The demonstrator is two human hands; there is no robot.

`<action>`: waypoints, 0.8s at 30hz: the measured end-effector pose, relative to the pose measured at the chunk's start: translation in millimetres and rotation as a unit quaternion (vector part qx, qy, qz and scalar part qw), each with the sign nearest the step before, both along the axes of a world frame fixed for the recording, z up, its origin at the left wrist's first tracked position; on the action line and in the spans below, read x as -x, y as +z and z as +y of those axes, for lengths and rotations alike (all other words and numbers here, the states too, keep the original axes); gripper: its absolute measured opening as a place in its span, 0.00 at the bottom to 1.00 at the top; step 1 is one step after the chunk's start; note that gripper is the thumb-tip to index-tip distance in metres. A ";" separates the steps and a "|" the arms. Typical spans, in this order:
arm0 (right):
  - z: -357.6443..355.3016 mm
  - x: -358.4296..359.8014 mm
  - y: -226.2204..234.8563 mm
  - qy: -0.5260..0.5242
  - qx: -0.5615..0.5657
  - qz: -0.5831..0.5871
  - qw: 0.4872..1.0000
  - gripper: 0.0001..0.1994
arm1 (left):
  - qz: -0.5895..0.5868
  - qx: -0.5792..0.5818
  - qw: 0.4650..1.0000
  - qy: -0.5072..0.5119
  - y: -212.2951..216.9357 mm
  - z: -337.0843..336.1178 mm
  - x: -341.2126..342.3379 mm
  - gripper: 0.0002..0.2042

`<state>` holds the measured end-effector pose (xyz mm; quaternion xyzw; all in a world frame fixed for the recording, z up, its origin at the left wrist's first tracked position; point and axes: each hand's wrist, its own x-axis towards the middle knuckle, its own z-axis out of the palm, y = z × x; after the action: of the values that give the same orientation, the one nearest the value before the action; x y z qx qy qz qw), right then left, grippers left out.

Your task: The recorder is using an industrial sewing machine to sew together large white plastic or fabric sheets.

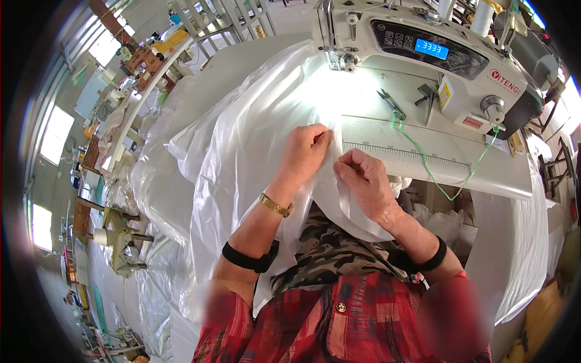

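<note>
A large sheet of thin, shiny white fabric (242,127) runs from under the sewing machine's needle area (336,60) down over the table edge to my lap. My left hand (305,151) is closed, its fingers pinching the fabric near its right edge. Just right of it and a little nearer to me, my right hand (366,181) pinches the same edge, with a strip of fabric hanging below it. Both hands are in front of the lit needle area. What lies between the fingertips is mostly hidden by the fingers.
Thread snips (392,104) on a green cord (433,166) lie on the machine bed, beside a dark metal lever (427,100). A printed ruler (411,153) runs along the front. White fabric (508,242) hangs at the right. A wooden stool (118,242) stands at the left.
</note>
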<state>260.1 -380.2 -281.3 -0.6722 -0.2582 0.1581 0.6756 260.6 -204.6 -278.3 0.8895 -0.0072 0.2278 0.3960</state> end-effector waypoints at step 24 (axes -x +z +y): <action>-3.7 18.4 -63.5 -0.115 0.151 -0.200 0.961 0.24 | 0.101 0.079 0.992 0.005 20.6 22.4 16.7 0.09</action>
<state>241.7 -383.9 -344.9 -0.8092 -0.2823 -0.0208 0.5149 243.9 -182.2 -257.7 0.8738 0.0560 0.1384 0.4627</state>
